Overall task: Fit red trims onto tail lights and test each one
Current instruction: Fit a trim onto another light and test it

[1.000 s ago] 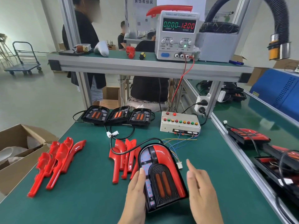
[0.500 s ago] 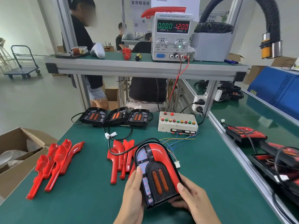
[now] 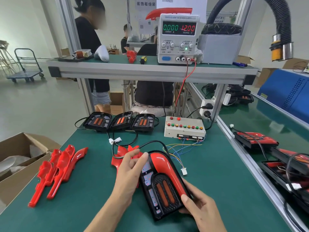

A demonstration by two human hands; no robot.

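Observation:
A black tail light (image 3: 163, 190) with two orange lenses lies on the green bench in front of me, a red trim (image 3: 167, 168) seated along its right side. My right hand (image 3: 199, 208) grips its lower right edge, thumb on the red trim. My left hand (image 3: 128, 174) holds the upper left side, thumb at the top of the light. A black cable runs from the light's top. Loose red trims lie in a pile (image 3: 120, 156) behind my left hand and a second group (image 3: 56, 168) at the left.
Three black tail lights (image 3: 119, 122) sit in a row at the back. A white test box (image 3: 184, 129) with coloured buttons stands to their right. A power supply (image 3: 178, 39) reading 12.00 V is on the shelf. More lights (image 3: 257, 139) lie right; a cardboard box (image 3: 18, 158) sits left.
My right hand came in from beside the light and took hold of its lower right edge. My left hand slid up along the left side to the top.

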